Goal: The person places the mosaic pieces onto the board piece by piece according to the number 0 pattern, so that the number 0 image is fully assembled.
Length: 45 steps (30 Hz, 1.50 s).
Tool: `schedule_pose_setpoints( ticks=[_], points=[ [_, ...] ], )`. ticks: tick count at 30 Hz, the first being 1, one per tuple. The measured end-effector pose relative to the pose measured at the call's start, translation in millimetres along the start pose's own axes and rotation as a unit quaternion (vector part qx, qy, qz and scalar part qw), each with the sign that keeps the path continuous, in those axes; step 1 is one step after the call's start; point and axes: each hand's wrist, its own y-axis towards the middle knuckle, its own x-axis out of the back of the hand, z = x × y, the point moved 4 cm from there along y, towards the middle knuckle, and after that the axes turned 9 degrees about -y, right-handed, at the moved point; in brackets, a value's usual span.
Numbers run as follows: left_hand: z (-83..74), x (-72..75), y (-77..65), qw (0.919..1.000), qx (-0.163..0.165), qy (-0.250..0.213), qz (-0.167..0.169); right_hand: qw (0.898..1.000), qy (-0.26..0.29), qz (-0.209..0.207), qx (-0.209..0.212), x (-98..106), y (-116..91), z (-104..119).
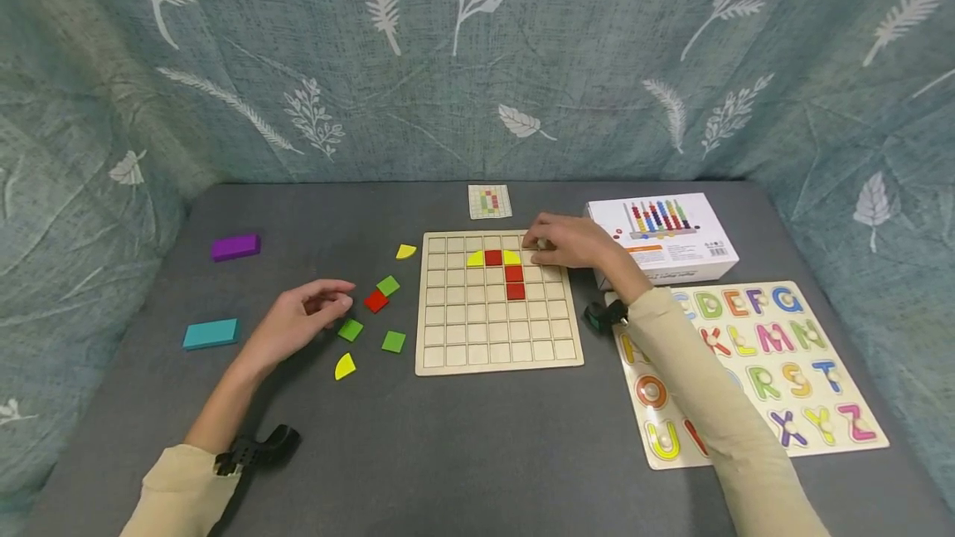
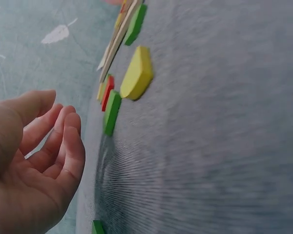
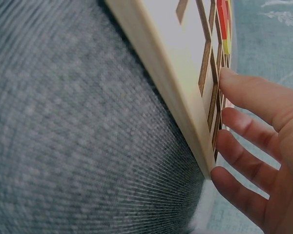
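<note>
My right hand (image 1: 570,240) is over the top right part of a wooden grid board (image 1: 477,355). In the right wrist view its fingers spread loosely at the board's edge, with nothing visible between them. Set in the grid are three red squares (image 1: 515,291) and two yellow quarter-round pieces (image 1: 476,258). Left of the board, my left hand (image 1: 298,317) hovers with loosely bent fingers and holds nothing. Close to it lie several green squares (image 1: 351,330), a red square (image 1: 376,301) and a yellow quarter-round piece (image 1: 345,366); another yellow piece (image 1: 406,251) lies farther back.
A small pattern card (image 1: 489,201) lies behind the board. At the right are a white box (image 1: 664,237) with an abacus picture and an alphabet puzzle board (image 1: 749,429), partly under my right sleeve. Purple (image 1: 235,248) and teal (image 1: 211,334) blocks lie far left.
</note>
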Motion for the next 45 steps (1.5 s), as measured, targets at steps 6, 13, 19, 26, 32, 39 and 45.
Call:
schedule_pose_setpoints(
  ticks=[6, 13, 19, 26, 32, 39, 45],
  points=[
    [-2.4, -5.7, -9.4, 0.9996, -0.018, 0.022, 0.002, 1.000, 0.006, -0.003, -0.005, -2, 1, -1],
    [-7.1, -8.4, -8.9, 0.9972, -0.049, 0.047, -0.031, 1.000, 0.008, -0.001, 0.001, -4, 0, 0],
    [-9.5, -18.7, 0.6, 0.9938, -0.053, 0.072, -0.066, 1.000, 0.008, 0.003, 0.000, -4, 0, 1],
    [-3.7, -23.0, 13.7, 0.9940, -0.040, 0.064, -0.079, 1.000, 0.010, 0.004, -0.002, -5, 0, 1],
    [0.8, -22.1, 20.5, 0.9896, -0.059, 0.094, -0.091, 1.000, 0.011, 0.003, -0.004, -3, -1, 0],
    [1.8, -23.3, 23.1, 0.9880, -0.069, 0.112, -0.081, 1.000, 0.009, 0.002, 0.000, -1, 0, 0],
    [0.1, -26.7, 23.3, 0.9859, -0.094, 0.116, -0.075, 1.000, 0.009, 0.005, -0.002, -2, 0, -1]
  ],
)
